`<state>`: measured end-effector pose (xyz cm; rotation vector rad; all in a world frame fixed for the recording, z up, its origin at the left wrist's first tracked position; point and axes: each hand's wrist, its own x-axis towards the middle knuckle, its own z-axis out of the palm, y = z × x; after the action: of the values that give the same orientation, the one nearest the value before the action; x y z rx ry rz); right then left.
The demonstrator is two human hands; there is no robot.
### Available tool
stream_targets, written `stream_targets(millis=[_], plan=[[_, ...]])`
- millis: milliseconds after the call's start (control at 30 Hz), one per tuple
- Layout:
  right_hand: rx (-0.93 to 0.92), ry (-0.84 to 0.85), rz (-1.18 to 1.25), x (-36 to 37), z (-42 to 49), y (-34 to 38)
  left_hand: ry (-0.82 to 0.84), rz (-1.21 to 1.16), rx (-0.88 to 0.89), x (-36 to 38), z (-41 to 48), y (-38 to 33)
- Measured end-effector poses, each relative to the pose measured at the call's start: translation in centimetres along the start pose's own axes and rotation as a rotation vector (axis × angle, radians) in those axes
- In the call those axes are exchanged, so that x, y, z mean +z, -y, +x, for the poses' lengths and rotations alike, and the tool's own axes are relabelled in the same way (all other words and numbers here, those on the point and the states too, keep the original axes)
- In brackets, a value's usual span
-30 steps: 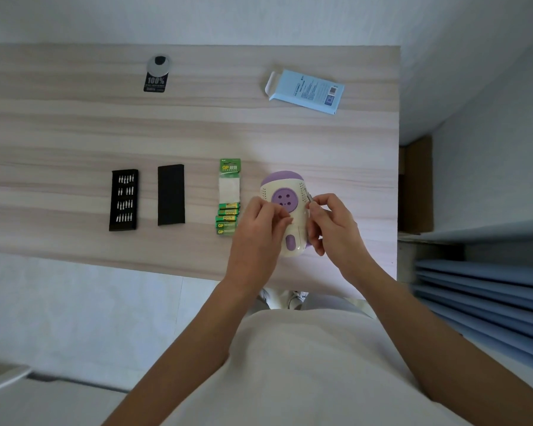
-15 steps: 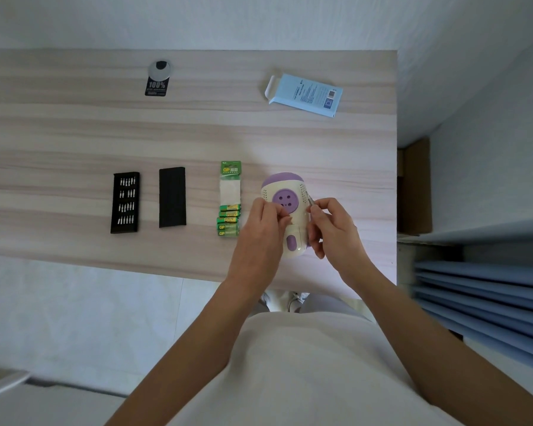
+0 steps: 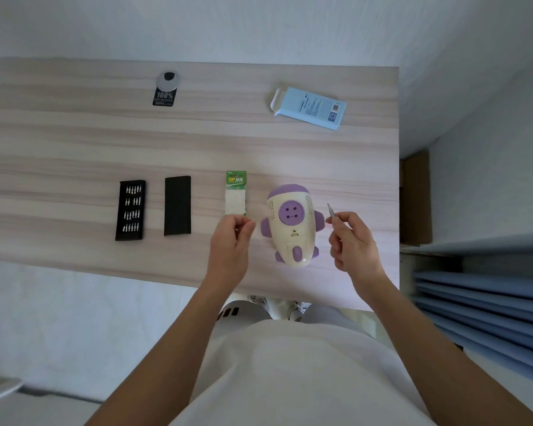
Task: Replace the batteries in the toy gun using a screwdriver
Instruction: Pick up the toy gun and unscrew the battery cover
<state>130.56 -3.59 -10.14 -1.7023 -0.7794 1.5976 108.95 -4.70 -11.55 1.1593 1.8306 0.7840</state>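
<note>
The cream and purple toy gun (image 3: 291,224) lies on the wooden table (image 3: 74,142) between my hands, and neither hand touches it. A small screw hole shows on its lower body. My right hand (image 3: 353,244) pinches a thin metal screwdriver (image 3: 331,210) just right of the toy, tip pointing up and away. My left hand (image 3: 230,244) hovers left of the toy with its fingertips curled against the thumb. Whether it pinches something small I cannot tell. It covers the lower end of the green battery pack (image 3: 236,192).
A black tray of screwdriver bits (image 3: 130,210) and its black lid (image 3: 177,205) lie to the left. A light blue box (image 3: 310,107) sits at the back right and a black tag with a round disc (image 3: 165,89) at the back. The table's right edge is close to my right hand.
Both hands have come off the toy. The left hand moved left over the battery pack, and the right hand drew the screwdriver away to the right.
</note>
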Motion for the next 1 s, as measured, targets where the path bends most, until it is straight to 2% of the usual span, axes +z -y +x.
stream_targets(millis=[167, 267, 367, 500, 667, 1000], plan=[[0.085, -0.103, -0.105, -1.1, 1.1, -2.1, 0.160, 0.274, 0.004, 0.1, 2.9, 2.5], [0.090, -0.164, -0.299, -1.3, 1.8, -3.3, 0.215, 0.518, 0.131, 1.0, 4.5, 4.2], [0.056, -0.194, -0.478, -1.3, 2.6, -4.2, 0.196, 0.692, 0.241, 1.4, 5.2, 5.4], [0.051, -0.211, -0.649, -0.5, 3.4, -5.1, 0.159, 0.705, 0.351, 1.7, 5.6, 5.9], [0.034, -0.260, -0.739, 0.5, 3.9, -5.8, 0.146, 0.716, 0.427, 1.5, 5.9, 6.3], [0.092, -0.347, -0.801, 1.0, 4.8, -6.1, 0.123, 0.770, 0.451, 1.6, 6.4, 6.7]])
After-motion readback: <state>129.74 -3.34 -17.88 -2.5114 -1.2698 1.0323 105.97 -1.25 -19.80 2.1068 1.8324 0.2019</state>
